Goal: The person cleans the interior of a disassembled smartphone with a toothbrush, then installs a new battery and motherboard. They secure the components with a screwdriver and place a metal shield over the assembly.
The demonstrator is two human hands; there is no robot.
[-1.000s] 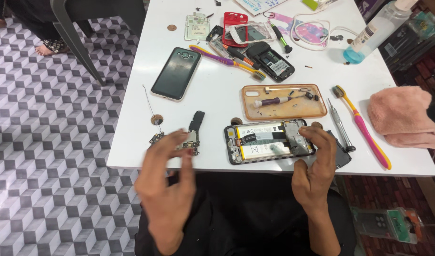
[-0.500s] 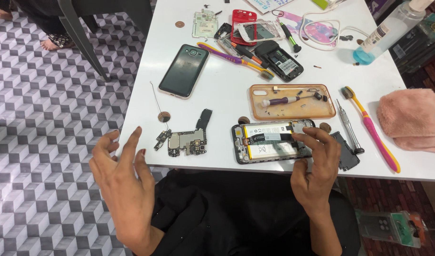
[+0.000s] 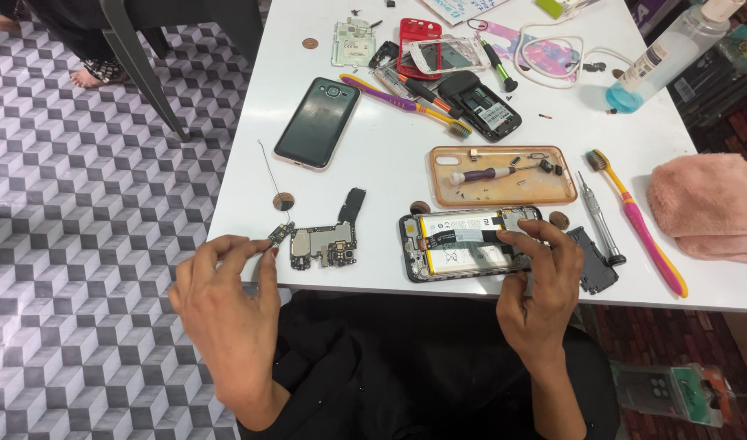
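Two hands at my near table edge: left hand (image 3: 227, 297) pinches a small chip (image 3: 280, 234) just left of the circuit board (image 3: 325, 244), right hand (image 3: 540, 285) fingers pressing the opened phone (image 3: 470, 243), lying left-to-right

**Count around the opened phone**

One opened phone (image 3: 471, 244) lies at the table's near edge. Left of it: one loose circuit board (image 3: 325, 244). Behind it: one orange tray-like case (image 3: 504, 189), two toothbrushes, purple (image 3: 406, 104) and pink (image 3: 638, 220), one intact dark phone (image 3: 318, 122). Right of it: one screwdriver (image 3: 599, 220), one pink cloth (image 3: 703, 204). Two hands: left (image 3: 227, 305), right (image 3: 540, 289).
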